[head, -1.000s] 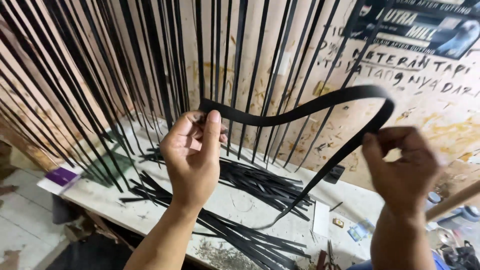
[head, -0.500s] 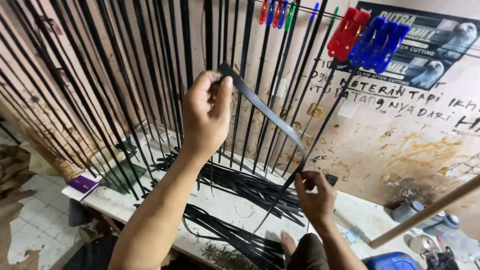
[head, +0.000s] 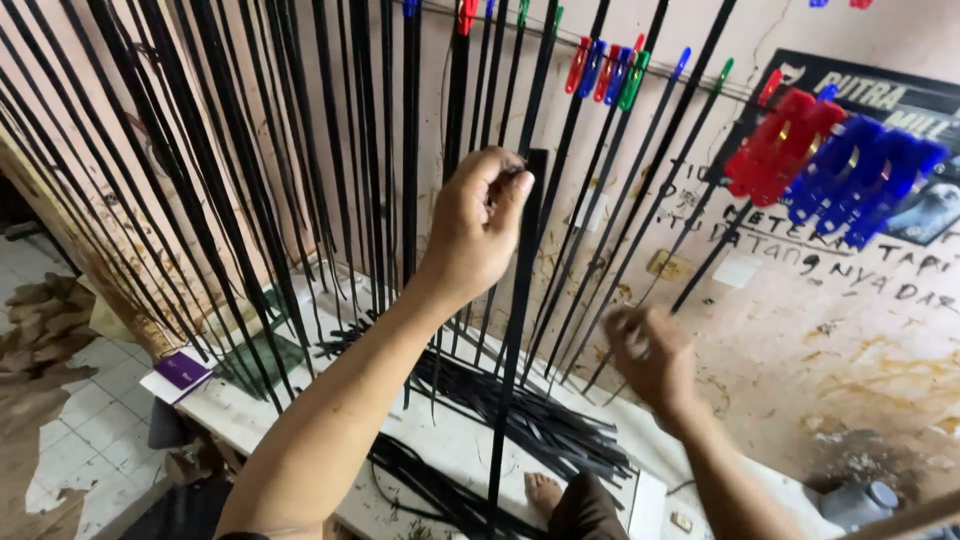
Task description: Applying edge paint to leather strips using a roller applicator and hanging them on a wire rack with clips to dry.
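While the left hand (head: pixel 478 222) pinched the top end of a black strip (head: pixel 515 340) between closed fingers, the strip hung straight down toward six o'clock over the tabletop (head: pixel 470 455). At four o'clock, the blurred right hand (head: pixel 650 358) hovered; its grip could not be told. Clothespins (head: pixel 830 160) hung at two o'clock.

A single head-worn camera looks forward and slightly down from close behind the person's raised hands, facing a stained wall (head: pixel 830 340) hung with black strips (head: pixel 300 180). The white worktop (head: pixel 460 450) lies below, seen at a slant, with tiled floor (head: pixel 90 420) at lower left.
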